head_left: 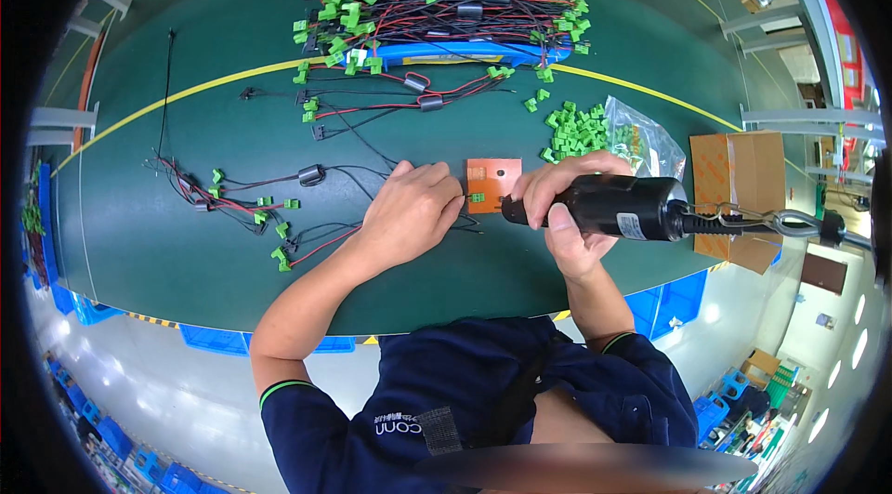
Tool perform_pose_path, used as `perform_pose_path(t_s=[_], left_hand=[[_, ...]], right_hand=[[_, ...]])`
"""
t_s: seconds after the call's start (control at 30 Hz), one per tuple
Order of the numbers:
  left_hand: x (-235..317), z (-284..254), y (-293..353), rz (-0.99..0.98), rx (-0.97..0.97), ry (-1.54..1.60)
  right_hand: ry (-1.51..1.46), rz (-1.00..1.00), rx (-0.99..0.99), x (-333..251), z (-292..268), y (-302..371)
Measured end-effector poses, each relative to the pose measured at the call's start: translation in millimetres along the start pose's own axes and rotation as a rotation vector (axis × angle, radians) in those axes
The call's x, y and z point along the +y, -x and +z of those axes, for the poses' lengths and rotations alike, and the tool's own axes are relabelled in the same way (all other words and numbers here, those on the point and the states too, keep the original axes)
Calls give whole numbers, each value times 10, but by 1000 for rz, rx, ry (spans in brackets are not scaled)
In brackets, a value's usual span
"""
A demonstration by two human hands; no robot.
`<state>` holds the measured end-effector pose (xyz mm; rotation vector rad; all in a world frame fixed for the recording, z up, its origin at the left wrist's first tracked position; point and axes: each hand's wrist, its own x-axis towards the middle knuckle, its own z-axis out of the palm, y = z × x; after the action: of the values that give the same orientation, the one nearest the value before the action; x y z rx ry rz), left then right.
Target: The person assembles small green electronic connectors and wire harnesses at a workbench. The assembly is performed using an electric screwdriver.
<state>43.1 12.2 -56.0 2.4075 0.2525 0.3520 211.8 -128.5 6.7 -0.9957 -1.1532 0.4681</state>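
My right hand (569,248) is wrapped around a black electric screwdriver (624,206), held nearly level with its tip pointing left. That tip is beside a small orange block (494,180) on the table, in which a green terminal connector (478,198) sits. Left of the block, my left hand (413,206) has its fingers closed on a wire harness (346,169); its black wires run from a dark cylindrical core (311,175) to the hand. The wire ends at my left fingertips are hidden, and whether they enter the connector I cannot tell.
A blue tray (437,52) heaped with red-and-black harnesses stands at the back. Loose green connectors (574,130), a clear plastic bag (650,136) and a cardboard box (739,183) lie to the right. More harnesses (200,197) spread across the left. The screwdriver hangs from a coiled cord (743,215).
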Motion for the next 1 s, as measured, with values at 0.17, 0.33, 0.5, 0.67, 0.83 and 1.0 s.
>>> perform_pose_path(t_s=[0.17,0.33,0.5,0.67,0.83,1.0], left_hand=[[-21,16,0,12,37,21],[-31,38,-2,15,55,25],[-33,30,-5,18,63,42],[-45,31,-9,20,54,31],[-34,35,-4,20,65,33],[-45,43,-8,21,54,29]], right_hand=[[-191,-16,-6,101,157,-89],[-270,26,52,158,192,-6],[-239,42,55,212,195,10],[-258,55,72,203,200,36],[-237,105,43,182,244,28],[-225,145,51,176,238,44]])
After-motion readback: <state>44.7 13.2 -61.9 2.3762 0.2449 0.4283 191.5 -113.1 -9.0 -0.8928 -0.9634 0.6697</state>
